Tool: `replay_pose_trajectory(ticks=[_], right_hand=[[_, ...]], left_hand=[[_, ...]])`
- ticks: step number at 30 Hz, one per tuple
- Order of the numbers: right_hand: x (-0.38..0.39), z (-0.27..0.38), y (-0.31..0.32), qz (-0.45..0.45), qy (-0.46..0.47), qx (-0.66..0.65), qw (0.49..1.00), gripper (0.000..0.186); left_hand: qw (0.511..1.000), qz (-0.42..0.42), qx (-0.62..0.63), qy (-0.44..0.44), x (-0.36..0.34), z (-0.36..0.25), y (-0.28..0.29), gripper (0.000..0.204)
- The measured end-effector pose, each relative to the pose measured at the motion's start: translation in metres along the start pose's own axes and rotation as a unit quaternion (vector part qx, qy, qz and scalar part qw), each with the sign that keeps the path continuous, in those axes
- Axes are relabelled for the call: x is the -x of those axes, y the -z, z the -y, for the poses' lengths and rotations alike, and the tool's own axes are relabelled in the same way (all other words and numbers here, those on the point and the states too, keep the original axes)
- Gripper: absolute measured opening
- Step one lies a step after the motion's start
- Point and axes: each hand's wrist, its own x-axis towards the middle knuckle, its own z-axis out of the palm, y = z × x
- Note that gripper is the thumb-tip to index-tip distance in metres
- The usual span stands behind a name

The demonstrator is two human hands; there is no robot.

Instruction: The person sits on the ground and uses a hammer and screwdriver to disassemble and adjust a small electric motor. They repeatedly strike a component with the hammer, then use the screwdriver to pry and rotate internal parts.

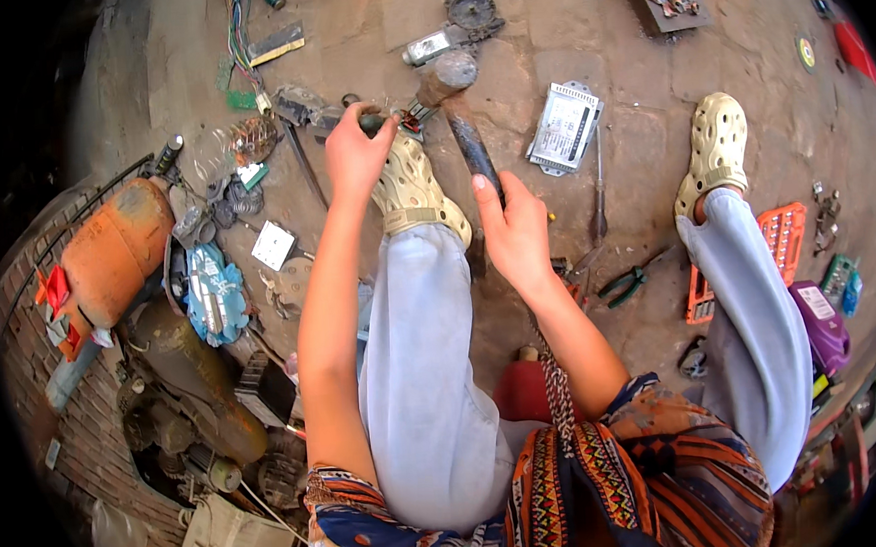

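one feed on my end: left fisheye, worn on person's head. i look steeply down, view upright and unmirrored, facing out past trousered legs (423,373) to pale clogs (720,140). patterned clothing (706,467) at lower edge sits closest to me. left hand (355,159) and right hand (516,232) fall around middle, farther off; ground (641,174) lies beyond. very wide reach: brickwork (50,343) curves along left rim, black corners frame my circle.
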Motion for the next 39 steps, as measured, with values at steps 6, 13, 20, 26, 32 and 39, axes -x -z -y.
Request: replay_pose_trajectory(ticks=[6, 13, 20, 26, 32, 39], right_hand=[[0.025, 0.060, -0.011, 0.092, 0.064, 0.002, 0.994, 0.030], [0.020, 0.041, -0.035, 0.056, 0.088, 0.135, 0.985, 0.034], [0.015, 0.013, -0.015, 0.100, -0.002, 0.100, 0.990, 0.040], [0.017, 0.094, -0.009, 0.071, 0.128, -0.054, 0.988, 0.029], [-0.010, 0.065, -0.034, 0.055, 0.105, 0.194, 0.974, 0.035], [-0.009, -0.005, -0.013, 0.092, 0.028, 0.216, 0.972, 0.043]], left_hand=[[0.984, -0.095, 0.147, 0.020, 0.036, 0.032, 0.000, 0.055], [0.889, -0.201, 0.371, 0.179, 0.075, 0.054, 0.003, 0.034], [0.883, -0.186, 0.385, 0.196, 0.089, 0.062, -0.007, 0.027], [0.880, -0.202, 0.371, 0.216, 0.095, 0.069, -0.005, 0.026], [0.888, -0.206, 0.361, 0.197, 0.083, 0.067, 0.001, 0.022], [0.890, -0.211, 0.355, 0.193, 0.093, 0.079, 0.000, 0.023]])
